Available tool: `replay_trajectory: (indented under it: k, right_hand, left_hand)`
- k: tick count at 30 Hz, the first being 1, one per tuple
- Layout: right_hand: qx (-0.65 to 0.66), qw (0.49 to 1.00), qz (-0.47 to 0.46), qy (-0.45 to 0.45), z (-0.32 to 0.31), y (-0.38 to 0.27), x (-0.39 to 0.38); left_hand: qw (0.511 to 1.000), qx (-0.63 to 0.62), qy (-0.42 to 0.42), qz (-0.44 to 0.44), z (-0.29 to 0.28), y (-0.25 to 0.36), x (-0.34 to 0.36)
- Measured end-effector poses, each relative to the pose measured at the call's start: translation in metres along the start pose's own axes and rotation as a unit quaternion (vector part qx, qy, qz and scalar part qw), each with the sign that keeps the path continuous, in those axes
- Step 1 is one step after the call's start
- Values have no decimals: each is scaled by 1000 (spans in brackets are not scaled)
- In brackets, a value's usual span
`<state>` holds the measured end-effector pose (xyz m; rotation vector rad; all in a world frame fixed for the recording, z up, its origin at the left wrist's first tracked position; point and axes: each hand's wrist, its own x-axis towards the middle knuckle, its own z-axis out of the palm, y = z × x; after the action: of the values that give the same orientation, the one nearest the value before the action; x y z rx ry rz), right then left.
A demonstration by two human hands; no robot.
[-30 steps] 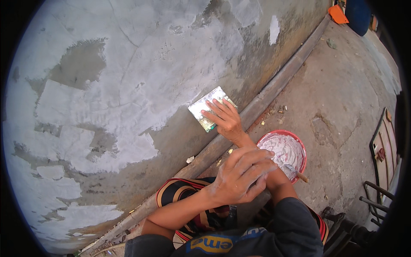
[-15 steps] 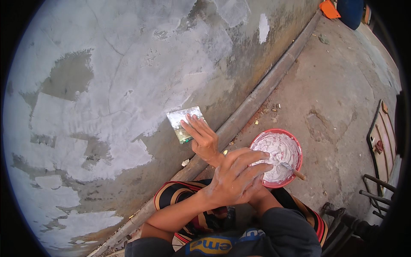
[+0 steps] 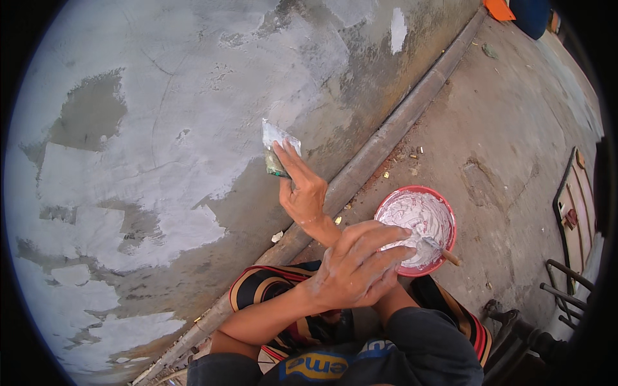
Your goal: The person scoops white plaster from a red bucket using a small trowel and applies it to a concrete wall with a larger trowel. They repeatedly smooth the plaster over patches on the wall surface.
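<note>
My right hand (image 3: 304, 193) holds a flat metal putty scraper (image 3: 281, 145) with a dull, greenish lower edge, fingers pressed along its back. The scraper is tilted at the grey wall (image 3: 212, 238), which has uneven patches of whitish putty. From the lower left, my left forearm crosses over my right one. My left hand (image 3: 357, 267) lies above the right forearm, its fingers stretched toward the right and holding nothing. Beside it on the floor stands a red bowl (image 3: 453, 222) of whitish putty (image 3: 418, 222). A wooden-handled tool (image 3: 449, 257) leans in the bowl.
A pipe (image 3: 380, 154) runs along the wall's base. Small rubble dots the concrete floor (image 3: 508, 116). At the right lie a board-like panel (image 3: 576, 219) and dark metal bars (image 3: 570, 283). An orange object (image 3: 499, 9) and a blue container (image 3: 531, 18) stand far right.
My right hand has moved the scraper slightly up the wall and tipped it, so its face looks narrower. My left hand stays nearly in place. The view has shifted a little.
</note>
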<state>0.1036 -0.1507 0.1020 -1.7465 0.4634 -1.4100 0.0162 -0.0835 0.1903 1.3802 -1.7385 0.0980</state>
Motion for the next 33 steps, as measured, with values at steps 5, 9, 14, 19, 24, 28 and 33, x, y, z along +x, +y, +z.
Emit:
replay_trajectory:
  k: [5,9,14,19,24,28,33]
  right_hand:
    - [8,997,-60,-37,-16,-3,-5]
    - [22,999,-24,23,-29,8,39]
    - [-51,994,-93,-9,-8,17,17]
    - [-86,982,-166,-10,-21,36,10]
    - [-98,982,-155,39,26,48,9]
    - [-113,983,-141,18,27,65,-25]
    - [-85,987,-133,-20,-30,40,0]
  left_hand:
    - [1000,-18,-7,5,7,3,6]
    - [1000,-10,-24,-7,1,1,-1]
    - [1000,6,-6,-9,-1,-2,4]
    - [1000,4,4,-11,-7,3,1]
    - [1000,2,-13,-12,-8,0,-7]
    - [1000,-14,-5,-4,-6,-1,-3]
    - [1000,2,0,2,-6,8,5]
